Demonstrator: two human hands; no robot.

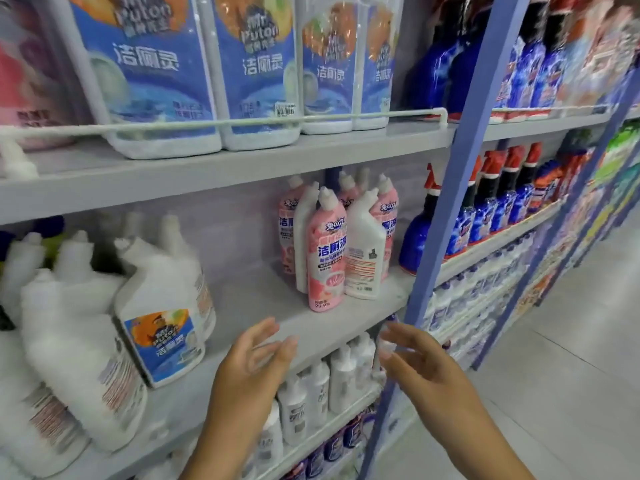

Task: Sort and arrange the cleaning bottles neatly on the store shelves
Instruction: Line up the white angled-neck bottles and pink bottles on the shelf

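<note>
- Both hands are raised in front of the grey middle shelf (242, 299); the left hand (254, 355) and the right hand (412, 355) have loosely spread fingers and hold nothing.
- The cluster of pink and white angled-neck plastic cleaner bottles (332, 244) stands far right on that shelf, some turned label-backward.
- The large white jugs with blue labels (159, 317) lean untidily at the near left.
- Likely step: reaching in between placements. The next move probably calls for gripping a bottle and squaring it label-forward.

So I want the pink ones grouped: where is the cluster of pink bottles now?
In the head view, the pink bottles stand on the middle shelf, right of the white jugs and just left of the blue upright post.
</note>
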